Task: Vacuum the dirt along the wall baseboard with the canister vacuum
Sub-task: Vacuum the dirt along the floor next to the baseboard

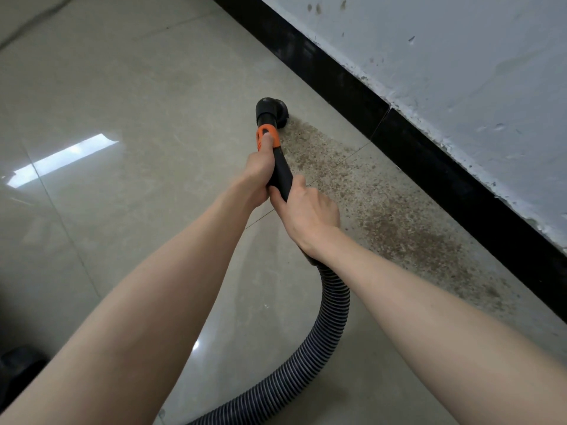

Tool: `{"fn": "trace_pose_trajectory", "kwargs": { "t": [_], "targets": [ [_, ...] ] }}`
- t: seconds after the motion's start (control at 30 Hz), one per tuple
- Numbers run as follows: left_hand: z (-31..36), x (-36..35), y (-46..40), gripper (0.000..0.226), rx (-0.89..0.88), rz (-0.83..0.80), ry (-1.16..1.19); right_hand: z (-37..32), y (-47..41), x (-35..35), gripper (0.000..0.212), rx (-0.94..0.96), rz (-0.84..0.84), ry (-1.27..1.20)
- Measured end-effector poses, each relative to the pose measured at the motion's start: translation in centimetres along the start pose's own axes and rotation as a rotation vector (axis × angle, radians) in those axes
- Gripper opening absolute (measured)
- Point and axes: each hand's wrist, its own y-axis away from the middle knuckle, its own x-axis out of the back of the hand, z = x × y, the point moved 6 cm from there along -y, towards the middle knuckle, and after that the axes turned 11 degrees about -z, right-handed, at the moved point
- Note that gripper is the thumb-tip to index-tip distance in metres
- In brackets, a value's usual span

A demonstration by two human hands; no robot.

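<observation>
Both hands wrapped tight on the rigid wand [280, 173] — left hand [256, 176] forward, thumb on the orange collar [267, 137], right hand [306, 210] behind it. Nozzle [271, 113] sits at the far end of the dirt [383, 216], beside the baseboard [429, 161]. Ribbed hose [322, 338] looks floppy, probably light — steer from the stiff wand.

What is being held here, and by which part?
The vacuum wand: left hand grips near the orange collar, right hand lower, near the ribbed hose.
</observation>
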Motion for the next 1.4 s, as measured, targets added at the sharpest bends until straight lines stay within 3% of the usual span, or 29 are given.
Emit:
{"fn": "trace_pose_trajectory", "kwargs": {
  "t": [0.43, 0.73, 1.03, 1.23, 1.4],
  "targets": [
    [-0.4, -5.9, -1.6, 0.045, -0.001, -0.109, -0.041, 5.3, -0.5, 1.8, 0.042, -0.057, 0.043, 0.051],
    [0.5, -4.4, -1.8, 0.046, -0.025, -0.073, -0.063, 4.7, -1.4, 1.9, 0.045, -0.011, 0.012, -0.049],
    [-0.1, 3.8, 1.0, 0.044, -0.036, 0.114, 0.116, -1.3, -0.9, -0.5, 0.045, 0.168, -0.115, -0.021],
    [-2.7, 4.2, 4.0, 0.041, 0.013, 0.082, 0.184, -0.2, 1.1, -3.4, 0.039, 0.197, -0.387, -0.379],
    [-4.1, 2.3, 5.0, 0.044, 0.036, 0.049, 0.173, 1.9, 2.4, -3.8, 0.039, 0.188, -0.356, -0.369]
  ]
}}
